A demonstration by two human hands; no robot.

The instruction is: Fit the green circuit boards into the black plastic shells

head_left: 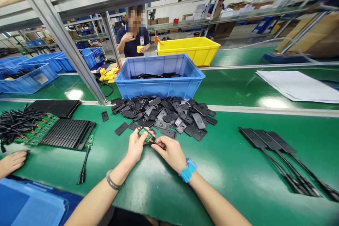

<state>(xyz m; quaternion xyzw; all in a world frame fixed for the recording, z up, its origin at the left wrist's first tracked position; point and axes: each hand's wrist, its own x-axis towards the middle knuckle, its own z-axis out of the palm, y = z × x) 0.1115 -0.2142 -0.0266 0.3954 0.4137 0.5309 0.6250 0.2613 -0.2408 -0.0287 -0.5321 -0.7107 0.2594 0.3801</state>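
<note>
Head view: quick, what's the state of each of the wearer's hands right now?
Left hand: closed, holding a green circuit board.
Right hand: closed, fingers on the black cable at the board's end.

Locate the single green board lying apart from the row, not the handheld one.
Head view, left side: the green board lies at the right edge of the black ribbed tray, left of the person's left hand.

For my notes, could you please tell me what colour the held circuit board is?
The circuit board is green, best seen in the head view.
</note>
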